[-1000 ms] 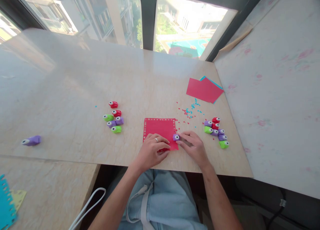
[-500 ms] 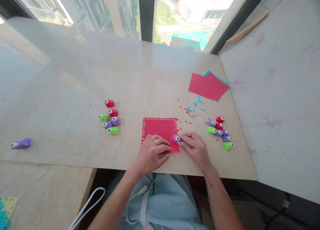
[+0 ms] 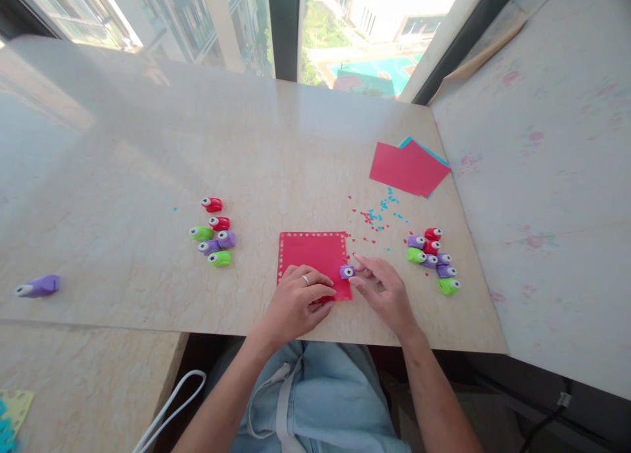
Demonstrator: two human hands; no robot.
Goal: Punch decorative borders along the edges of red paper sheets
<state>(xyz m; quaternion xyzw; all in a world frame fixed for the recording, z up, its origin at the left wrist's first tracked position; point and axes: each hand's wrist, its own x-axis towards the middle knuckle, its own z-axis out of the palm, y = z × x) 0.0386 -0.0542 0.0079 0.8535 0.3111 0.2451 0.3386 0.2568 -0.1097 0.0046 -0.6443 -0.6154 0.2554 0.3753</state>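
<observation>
A person's left hand lies across the lower part of a red sheet on a pale surface, its fingers loosely bent, a ring on one; whether they pinch the paper cannot be told. At the sheet's right edge sits a small purple punch with a star on its white top. The thumb and forefinger of the right hand stand slightly parted at its right end; whether they grip it cannot be told. Small holes line the sheet's top and left edges. Red and blue cutouts lie scattered beyond the right hand, near a stack of red and blue paper. Eight more punches cluster to the right, six others to the left, and a lone purple one lies at far left.
</observation>
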